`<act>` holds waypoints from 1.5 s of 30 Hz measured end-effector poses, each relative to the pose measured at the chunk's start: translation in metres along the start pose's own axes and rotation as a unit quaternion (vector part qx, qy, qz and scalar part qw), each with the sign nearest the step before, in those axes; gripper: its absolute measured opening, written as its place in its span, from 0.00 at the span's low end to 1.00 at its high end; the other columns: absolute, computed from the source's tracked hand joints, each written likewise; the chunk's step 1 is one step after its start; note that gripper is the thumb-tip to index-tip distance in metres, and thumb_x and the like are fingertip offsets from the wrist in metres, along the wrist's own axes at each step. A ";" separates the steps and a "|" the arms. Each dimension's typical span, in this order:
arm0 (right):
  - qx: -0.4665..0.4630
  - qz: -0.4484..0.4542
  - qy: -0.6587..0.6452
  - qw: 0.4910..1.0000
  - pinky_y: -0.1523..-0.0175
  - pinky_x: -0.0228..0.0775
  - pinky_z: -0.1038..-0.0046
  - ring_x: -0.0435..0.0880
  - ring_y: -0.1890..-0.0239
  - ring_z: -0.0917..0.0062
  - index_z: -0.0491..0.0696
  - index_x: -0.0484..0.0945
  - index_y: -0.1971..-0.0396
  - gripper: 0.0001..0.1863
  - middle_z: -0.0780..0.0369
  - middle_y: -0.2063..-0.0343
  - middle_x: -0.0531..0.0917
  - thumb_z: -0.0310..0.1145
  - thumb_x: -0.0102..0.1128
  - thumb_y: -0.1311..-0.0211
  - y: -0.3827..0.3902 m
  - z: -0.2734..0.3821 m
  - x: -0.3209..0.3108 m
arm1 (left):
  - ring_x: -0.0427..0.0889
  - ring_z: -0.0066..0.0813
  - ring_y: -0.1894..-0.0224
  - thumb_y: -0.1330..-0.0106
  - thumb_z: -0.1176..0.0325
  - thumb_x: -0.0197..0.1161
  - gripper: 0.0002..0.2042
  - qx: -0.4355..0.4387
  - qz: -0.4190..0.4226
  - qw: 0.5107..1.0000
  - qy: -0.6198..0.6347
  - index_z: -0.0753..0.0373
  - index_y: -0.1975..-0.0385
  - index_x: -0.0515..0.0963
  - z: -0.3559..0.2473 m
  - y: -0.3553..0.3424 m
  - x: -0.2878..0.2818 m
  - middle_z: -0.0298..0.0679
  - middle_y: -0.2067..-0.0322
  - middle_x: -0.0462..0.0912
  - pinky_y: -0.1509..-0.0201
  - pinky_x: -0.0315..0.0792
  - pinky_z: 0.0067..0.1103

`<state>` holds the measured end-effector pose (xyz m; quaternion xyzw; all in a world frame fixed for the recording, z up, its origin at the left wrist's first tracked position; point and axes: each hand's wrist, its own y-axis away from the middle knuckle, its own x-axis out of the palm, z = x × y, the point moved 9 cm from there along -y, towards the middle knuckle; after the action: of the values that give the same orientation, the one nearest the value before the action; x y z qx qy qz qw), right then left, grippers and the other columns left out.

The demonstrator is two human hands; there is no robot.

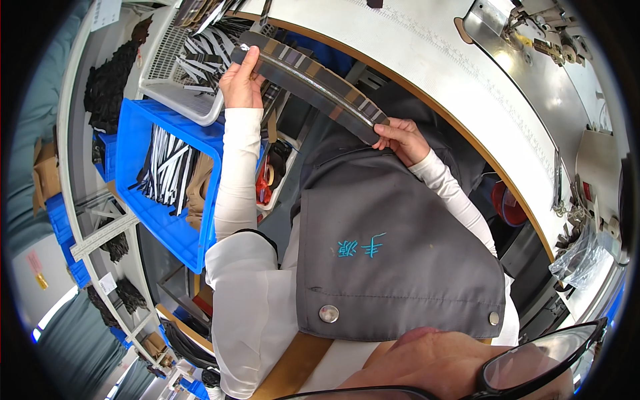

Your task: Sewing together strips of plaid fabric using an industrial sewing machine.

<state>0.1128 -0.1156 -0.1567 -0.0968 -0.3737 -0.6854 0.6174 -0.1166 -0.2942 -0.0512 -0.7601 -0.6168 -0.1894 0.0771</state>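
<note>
A dark strip [319, 87] with a metal zipper running along its length is stretched between a person's two bare hands, held in the air just off the brown-trimmed near edge of a white surface [480, 107]. Plaid-like bands of brown, grey and pale colour line the strip's upper side; it slopes down from its left end to its right.

The left hand [241, 85] pinches the left end, thumb on top, its fingers closed on the fabric. The right hand [404, 140] grips the other end the same way, its thumb lying over the strip's corner. Both forearms wear white sleeves.

Below the strip spreads a dark grey apron [400, 193] with turquoise stitched characters and round metal snaps.

Left of the hands, a blue bin [175, 237] holds a heap of black and white strips [167, 163] beside some brown pieces [200, 180]. Near the left hand, a pale plastic basket [200, 110] carries more strips, some patterned. Farther left, a rack holds dark bundles [110, 90].

On the surface, ruler-like markings run along the far left part; metal machine parts [553, 47] stand at its far side, and a crumpled clear plastic bag [581, 257] lies toward its right end.
</note>
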 end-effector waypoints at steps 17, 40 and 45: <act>-0.015 0.134 0.131 0.982 0.61 0.67 0.84 0.80 0.67 0.83 0.44 0.80 0.64 0.11 0.63 0.70 0.83 0.36 0.57 0.38 0.014 0.015 0.050 | 0.79 0.14 0.67 0.37 0.67 0.61 0.09 -0.035 0.331 0.925 -0.184 0.67 0.66 0.78 -0.007 0.060 0.147 0.33 0.67 0.82 0.66 0.74 0.13; -0.088 0.072 0.110 0.987 0.63 0.71 0.84 0.78 0.70 0.86 0.43 0.81 0.63 0.09 0.64 0.65 0.84 0.32 0.57 0.38 0.028 0.044 0.047 | 0.80 0.15 0.69 0.38 0.67 0.62 0.09 -0.145 0.385 0.890 -0.194 0.65 0.63 0.80 0.043 0.065 0.163 0.32 0.70 0.82 0.65 0.74 0.13; -0.111 0.047 0.107 0.987 0.62 0.72 0.83 0.78 0.70 0.86 0.42 0.81 0.63 0.08 0.63 0.65 0.84 0.29 0.57 0.38 0.034 0.053 0.044 | 0.75 0.11 0.74 0.39 0.64 0.63 0.11 -0.154 0.367 0.892 -0.215 0.66 0.66 0.81 0.051 0.076 0.160 0.31 0.73 0.81 0.72 0.68 0.10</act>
<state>0.1164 -0.1144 -0.0799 -0.1081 -0.2216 -0.6997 0.6706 -0.0060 -0.1481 -0.0274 -0.9569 -0.2585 -0.0717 -0.1113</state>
